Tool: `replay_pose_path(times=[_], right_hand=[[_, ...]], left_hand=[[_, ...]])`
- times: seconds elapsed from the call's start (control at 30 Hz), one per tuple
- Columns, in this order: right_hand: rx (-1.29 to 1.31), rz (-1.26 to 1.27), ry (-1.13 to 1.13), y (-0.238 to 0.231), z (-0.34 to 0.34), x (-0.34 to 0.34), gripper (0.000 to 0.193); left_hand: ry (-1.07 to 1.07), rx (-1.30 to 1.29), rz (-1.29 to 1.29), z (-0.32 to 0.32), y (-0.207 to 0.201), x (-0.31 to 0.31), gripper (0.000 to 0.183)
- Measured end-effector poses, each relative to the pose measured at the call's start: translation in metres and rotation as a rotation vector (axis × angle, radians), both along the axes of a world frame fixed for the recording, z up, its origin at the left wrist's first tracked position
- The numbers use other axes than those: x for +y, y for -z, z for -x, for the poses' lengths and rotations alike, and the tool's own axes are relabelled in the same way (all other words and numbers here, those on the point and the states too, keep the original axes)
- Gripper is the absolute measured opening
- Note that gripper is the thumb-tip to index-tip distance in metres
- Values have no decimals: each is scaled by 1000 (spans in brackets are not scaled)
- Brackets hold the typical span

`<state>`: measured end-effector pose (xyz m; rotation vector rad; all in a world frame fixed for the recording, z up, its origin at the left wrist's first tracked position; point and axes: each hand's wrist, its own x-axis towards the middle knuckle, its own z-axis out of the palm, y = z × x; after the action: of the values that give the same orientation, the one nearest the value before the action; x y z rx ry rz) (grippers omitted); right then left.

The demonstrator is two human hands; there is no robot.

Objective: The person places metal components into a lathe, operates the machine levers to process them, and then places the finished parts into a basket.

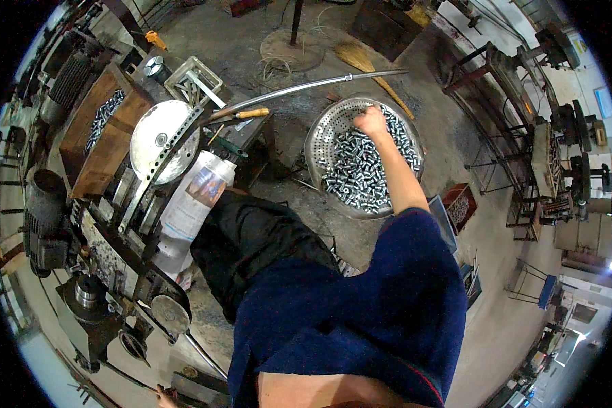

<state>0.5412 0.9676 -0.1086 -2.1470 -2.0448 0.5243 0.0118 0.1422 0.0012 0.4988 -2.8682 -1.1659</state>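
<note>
fingers of the right hand [372,122] are curled down into a heap of small shiny metal sleeves [364,173], closed as if gathering some, though whether any are truly caught in the fist cannot be told from this angle. the hand sits at the upper edge of a round perforated metal basin [319,136] resting on the dirty floor, just above the middle of the frame, with the bare forearm running down to a blue sleeve at lower centre.

the left hand [164,394] barely shows at the bottom edge, lower left, beside a grey machine [102,272]; only a sliver of it is in view, so its grip cannot be told.

as for how far things stand: the basin holds a thick pile of sleeves, covering most of its lower and right part, with bare perforated metal showing on its left side. a wooden tray [102,129] in the upper left holds a smaller run of similar shiny pieces. judging by that, a lot of the stock is still in the basin and only a share lies by the machine.

a long curved metal lever [306,87] with a wooden handle arcs across the upper middle, over a round metal disc [162,139]. a straw broom [367,64] lies on the floor above the basin.
</note>
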Motion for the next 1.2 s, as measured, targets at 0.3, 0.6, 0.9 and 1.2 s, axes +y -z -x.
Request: replay_pose_path(times=[0.3, 0.6, 0.9, 1.2], right_hand=[[-39, -131, -326, 48, 13, -50, 32], [102, -164, -556, 46, 63, -103, 46], [32, -32, -582, 34, 70, -89, 37], [933, -85, -1019, -121, 182, -198, 40]], left_hand=[[-64, 80, 3, 23, 25, -26, 22], [-66, -9, 224, 8, 3, -7, 39], [-43, -41, 195, 22, 13, -25, 37], [611, 98, -86, -46, -109, 147, 42]])
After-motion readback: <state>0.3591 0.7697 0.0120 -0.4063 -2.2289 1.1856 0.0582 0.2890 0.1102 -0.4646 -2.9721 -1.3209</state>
